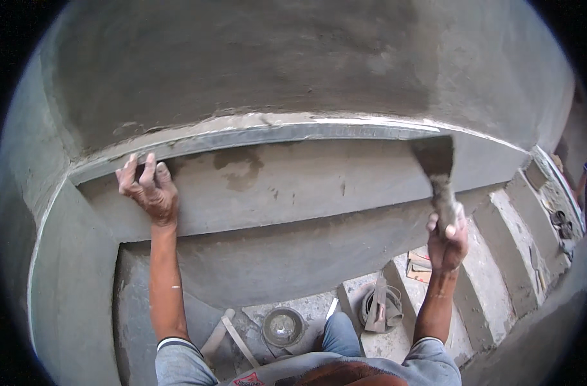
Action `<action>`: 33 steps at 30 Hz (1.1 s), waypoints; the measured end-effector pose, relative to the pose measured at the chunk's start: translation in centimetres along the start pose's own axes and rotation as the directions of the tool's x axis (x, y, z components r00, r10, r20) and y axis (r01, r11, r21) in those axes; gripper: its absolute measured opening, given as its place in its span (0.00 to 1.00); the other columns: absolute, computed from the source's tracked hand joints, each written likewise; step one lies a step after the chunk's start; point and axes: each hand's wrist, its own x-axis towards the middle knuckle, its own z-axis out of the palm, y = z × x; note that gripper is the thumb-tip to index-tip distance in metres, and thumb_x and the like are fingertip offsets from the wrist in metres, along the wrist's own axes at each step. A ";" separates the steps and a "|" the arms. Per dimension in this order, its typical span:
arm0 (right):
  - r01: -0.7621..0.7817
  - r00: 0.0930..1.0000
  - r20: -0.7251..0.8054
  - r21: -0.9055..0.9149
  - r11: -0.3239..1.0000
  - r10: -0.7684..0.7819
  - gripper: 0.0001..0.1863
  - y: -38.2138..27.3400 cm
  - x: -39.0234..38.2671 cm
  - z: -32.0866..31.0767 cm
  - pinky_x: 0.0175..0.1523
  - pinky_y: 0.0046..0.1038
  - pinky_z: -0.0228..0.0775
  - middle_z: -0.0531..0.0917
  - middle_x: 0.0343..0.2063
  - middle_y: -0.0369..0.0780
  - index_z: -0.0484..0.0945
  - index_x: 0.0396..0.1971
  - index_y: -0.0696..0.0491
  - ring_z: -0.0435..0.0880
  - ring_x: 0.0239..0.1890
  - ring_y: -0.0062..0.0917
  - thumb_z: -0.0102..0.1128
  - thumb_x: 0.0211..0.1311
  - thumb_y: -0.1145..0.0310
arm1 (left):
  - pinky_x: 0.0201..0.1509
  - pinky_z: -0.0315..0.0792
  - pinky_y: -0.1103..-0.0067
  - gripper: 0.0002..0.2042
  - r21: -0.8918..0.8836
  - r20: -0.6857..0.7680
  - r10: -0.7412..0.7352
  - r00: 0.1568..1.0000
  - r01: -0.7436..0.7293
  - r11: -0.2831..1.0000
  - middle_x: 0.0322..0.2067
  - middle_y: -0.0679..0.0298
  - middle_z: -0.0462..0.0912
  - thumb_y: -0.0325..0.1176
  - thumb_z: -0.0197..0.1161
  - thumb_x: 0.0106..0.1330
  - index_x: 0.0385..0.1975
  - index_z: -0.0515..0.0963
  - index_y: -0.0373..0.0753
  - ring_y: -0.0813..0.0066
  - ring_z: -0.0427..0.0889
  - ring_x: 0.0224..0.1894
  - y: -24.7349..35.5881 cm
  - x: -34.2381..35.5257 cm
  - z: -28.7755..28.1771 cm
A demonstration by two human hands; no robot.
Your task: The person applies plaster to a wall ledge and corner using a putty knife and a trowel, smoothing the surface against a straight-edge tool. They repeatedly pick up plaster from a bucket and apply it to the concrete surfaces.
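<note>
Two bare hands worked at reach height; we logged outward from them. We had the right hand (449,241) closed round the handle of a scraper (433,156), blade up and blurred. We saw the left hand (154,198) with bent, parted fingers at the lower edge of a long metal bar (255,134); whether it gripped or just propped the bar, we couldn't tell. The bar lay along the top edge of a grey ledge (319,170), right end just beside the blade; contact there was unclear to us. We judged the step as trimming plaster along the bar. Next move, in our view, called for a steady left hand and the blade laid flat to that edge. Behind rose the damp wall (242,64), limiting room past the bar. Leftward, a side wall (75,270) made a tight corner; between the hands, the ledge front left us sweeping room. Farther down we noted a bucket (266,329), wooden sticks (241,341), a trowel (374,321) across a tub (394,310), and stairs (483,276) at right.
</note>
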 end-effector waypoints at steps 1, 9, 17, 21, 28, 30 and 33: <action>-0.053 0.998 0.018 0.033 0.998 0.052 0.23 0.9 0.5 -0.3 0.39 0.29 0.75 0.75 0.41 0.47 0.63 0.35 0.53 0.78 0.38 0.31 0.68 0.42 0.72 | 0.65 0.55 0.57 0.13 0.013 0.010 0.001 1.000 -0.001 1.000 0.52 0.58 0.68 0.35 0.61 0.64 0.47 0.75 0.47 0.60 0.64 0.57 -0.2 -0.1 -0.3; -0.331 0.941 0.065 0.390 0.859 0.333 0.19 1.4 2.1 -1.0 0.29 0.25 0.71 0.76 0.41 0.45 0.61 0.35 0.48 0.78 0.37 0.31 0.60 0.62 0.53 | 0.64 0.56 0.62 0.19 0.036 0.141 -0.522 0.841 0.522 0.852 0.54 0.50 0.65 0.42 0.63 0.64 0.43 0.73 0.33 0.54 0.63 0.61 6.3 2.4 -1.0; -0.583 0.813 0.113 0.157 0.797 0.572 0.33 -3.6 3.5 1.3 0.35 0.28 0.73 0.75 0.41 0.47 0.61 0.53 0.57 0.77 0.39 0.31 0.69 0.50 0.65 | 0.67 0.52 0.61 0.24 0.156 0.241 -0.684 0.688 0.668 0.727 0.61 0.50 0.58 0.39 0.67 0.61 0.48 0.66 0.32 0.55 0.56 0.64 8.5 5.0 -1.9; -0.662 0.736 0.204 0.017 0.749 0.646 0.32 -2.7 3.5 4.5 0.36 0.30 0.76 0.76 0.36 0.47 0.58 0.54 0.60 0.80 0.31 0.28 0.65 0.53 0.70 | 0.71 0.46 0.62 0.39 -0.053 0.236 -0.824 0.514 0.854 0.518 0.66 0.53 0.50 0.43 0.67 0.59 0.63 0.52 0.33 0.56 0.52 0.68 8.2 4.4 -1.5; -0.728 0.641 0.247 -0.105 0.678 0.727 0.20 0.3 5.9 10.5 0.22 0.26 0.72 0.75 0.29 0.46 0.56 0.52 0.60 0.77 0.19 0.26 0.49 0.66 0.68 | 0.72 0.45 0.62 0.46 -0.031 0.275 -0.816 0.509 0.852 0.522 0.70 0.52 0.40 0.49 0.65 0.60 0.68 0.43 0.31 0.56 0.45 0.71 8.3 4.5 -1.2; -0.757 0.615 0.262 -0.068 0.650 0.744 0.17 1.2 6.4 11.8 0.23 0.27 0.72 0.75 0.29 0.45 0.58 0.50 0.59 0.77 0.20 0.26 0.45 0.67 0.67 | 0.72 0.45 0.63 0.46 -0.033 0.283 -0.817 0.502 0.857 0.515 0.70 0.52 0.39 0.49 0.64 0.60 0.68 0.43 0.31 0.57 0.44 0.72 8.7 5.2 -1.2; -0.831 0.547 0.329 0.101 0.547 0.770 0.13 1.6 7.1 13.4 0.25 0.30 0.74 0.74 0.30 0.44 0.59 0.47 0.57 0.78 0.23 0.28 0.45 0.67 0.67 | 0.73 0.45 0.64 0.46 -0.024 0.292 -0.825 0.484 0.866 0.499 0.70 0.52 0.37 0.50 0.63 0.61 0.68 0.43 0.31 0.57 0.43 0.72 9.1 5.3 -1.1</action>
